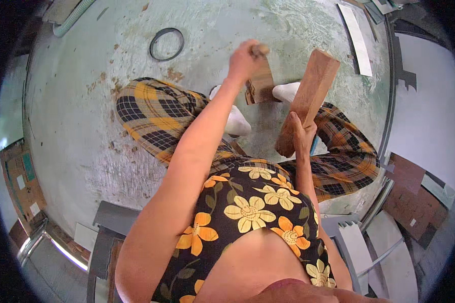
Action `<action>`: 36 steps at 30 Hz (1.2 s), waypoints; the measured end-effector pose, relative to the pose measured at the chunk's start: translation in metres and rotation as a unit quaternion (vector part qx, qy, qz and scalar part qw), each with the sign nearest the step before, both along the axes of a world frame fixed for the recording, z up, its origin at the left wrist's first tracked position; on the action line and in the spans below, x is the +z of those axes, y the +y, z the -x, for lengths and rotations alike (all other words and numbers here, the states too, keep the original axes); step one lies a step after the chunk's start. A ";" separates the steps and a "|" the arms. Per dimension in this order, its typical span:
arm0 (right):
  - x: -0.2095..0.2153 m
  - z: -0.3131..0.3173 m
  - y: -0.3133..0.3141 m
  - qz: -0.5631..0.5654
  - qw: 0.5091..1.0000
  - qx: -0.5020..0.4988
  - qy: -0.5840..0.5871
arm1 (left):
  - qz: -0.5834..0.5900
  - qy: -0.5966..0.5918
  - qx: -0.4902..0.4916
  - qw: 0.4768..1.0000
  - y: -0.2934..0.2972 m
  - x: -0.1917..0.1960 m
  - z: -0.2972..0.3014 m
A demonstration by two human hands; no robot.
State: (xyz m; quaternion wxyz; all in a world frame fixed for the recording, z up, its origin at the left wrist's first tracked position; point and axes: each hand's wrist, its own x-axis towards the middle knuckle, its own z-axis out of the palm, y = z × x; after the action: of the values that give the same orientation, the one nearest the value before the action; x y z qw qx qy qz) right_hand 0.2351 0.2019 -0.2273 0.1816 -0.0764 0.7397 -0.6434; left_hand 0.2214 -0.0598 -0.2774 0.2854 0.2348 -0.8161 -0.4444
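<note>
1. A long wooden block (308,101) is gripped near its lower end by the right hand (302,135) and held tilted, its top raised.
2. A thin tool handle (260,49) is clenched in the left hand (243,59), over a smaller wood piece (260,83) standing on the floor (86,101) between white socks (236,121).
3. The block looks stiff, fairly heavy and rough; its low grip probably leaves it top-heavy.
4. A dark ring (166,44) lies well apart.

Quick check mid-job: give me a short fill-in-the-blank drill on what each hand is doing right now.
1. The right hand grips a long wooden ____.
2. The left hand is closed on a tool handle above a smaller piece of ____.
3. A dark ____ lies on the concrete floor.

Missing words: block; wood; ring
</note>
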 end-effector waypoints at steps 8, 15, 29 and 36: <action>0.015 0.002 0.011 -0.006 0.997 -0.018 -0.072 | 0.171 -0.390 -0.013 0.905 -0.043 0.015 0.038; 0.010 0.002 0.006 0.009 0.992 -0.063 -0.107 | 0.233 -0.555 -0.124 0.789 -0.056 -0.073 0.043; -0.125 0.017 -0.058 0.044 0.920 -0.002 -0.389 | 0.174 -0.563 -0.205 0.781 -0.074 -0.092 0.032; -0.133 0.060 -0.075 0.060 0.939 -0.079 -0.331 | 0.146 -0.625 -0.255 0.724 -0.079 -0.085 0.036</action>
State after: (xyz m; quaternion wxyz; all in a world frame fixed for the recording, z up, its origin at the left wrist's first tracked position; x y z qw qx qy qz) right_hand 0.1753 0.1269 -0.3604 0.3598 0.1881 0.6014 -0.6881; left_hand 0.1853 -0.1384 -0.3629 -0.3821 0.1981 -0.8934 -0.1285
